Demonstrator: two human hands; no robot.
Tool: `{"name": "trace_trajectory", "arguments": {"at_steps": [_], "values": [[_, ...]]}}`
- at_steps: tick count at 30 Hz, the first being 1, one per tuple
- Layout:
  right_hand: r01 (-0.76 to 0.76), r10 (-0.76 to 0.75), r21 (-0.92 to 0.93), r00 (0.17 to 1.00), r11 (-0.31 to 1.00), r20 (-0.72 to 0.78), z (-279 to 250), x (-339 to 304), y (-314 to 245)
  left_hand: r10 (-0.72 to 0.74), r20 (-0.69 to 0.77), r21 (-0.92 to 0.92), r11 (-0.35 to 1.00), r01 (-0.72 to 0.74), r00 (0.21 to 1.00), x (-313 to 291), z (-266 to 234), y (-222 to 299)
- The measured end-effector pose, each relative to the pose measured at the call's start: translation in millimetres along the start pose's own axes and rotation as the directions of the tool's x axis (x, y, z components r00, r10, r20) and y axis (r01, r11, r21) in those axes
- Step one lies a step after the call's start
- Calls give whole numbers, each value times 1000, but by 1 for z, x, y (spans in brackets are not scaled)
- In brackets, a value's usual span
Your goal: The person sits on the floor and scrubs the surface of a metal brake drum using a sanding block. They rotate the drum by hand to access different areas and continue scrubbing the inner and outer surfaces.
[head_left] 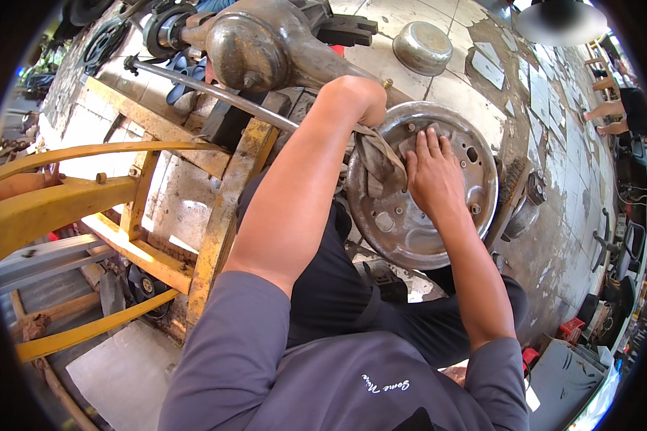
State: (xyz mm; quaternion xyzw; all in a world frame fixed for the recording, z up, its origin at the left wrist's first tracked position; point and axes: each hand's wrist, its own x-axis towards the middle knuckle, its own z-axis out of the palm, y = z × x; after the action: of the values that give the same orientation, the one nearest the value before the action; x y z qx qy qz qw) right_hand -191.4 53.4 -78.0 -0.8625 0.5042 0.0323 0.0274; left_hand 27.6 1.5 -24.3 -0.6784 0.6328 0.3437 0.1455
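White script (397,386) on grey shirt (331,384); hands (436,172) at metal disc (418,205)

Workshop, most likely vehicle repair; rough, well used. Main clue: the round steel plate (410,231) in front of me, brown-stained, full of holes, looks like brake hardware. Beyond the plate and to its left I see a big bare-metal axle housing (248,57). Further left of the plate, a heavy yellow frame (226,223), paint worn and grimy, with a long metal rod (208,91) near it. Beyond the plate, a metal basin (424,49) on pale tiles, plus broken tile pieces (487,70). Just right of the plate, a bristled brush (510,179). Well to the plate's right, nearer me, a red crate (571,328) amid clutter.
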Motion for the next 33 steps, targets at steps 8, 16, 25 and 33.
{"name": "trace_trajectory", "arguments": {"at_steps": [8,16,25,33], "values": [[-6,1,67,997,998,74,-9,0,-8,-13,-33,-41,999,12,999,-1,5,-3],[10,-17,107,998,994,64,-7,4,-5,10,26,-18,1000,-10,1000,0,-3,-3],[25,-26,132,1000,991,11,-6,1,1,-10,6,-35,999,10,1000,-3,1,-2],[23,-20,91,999,996,-27,-3,6,5,17,17,-5,1000,-17,1000,7,2,-2]]}}
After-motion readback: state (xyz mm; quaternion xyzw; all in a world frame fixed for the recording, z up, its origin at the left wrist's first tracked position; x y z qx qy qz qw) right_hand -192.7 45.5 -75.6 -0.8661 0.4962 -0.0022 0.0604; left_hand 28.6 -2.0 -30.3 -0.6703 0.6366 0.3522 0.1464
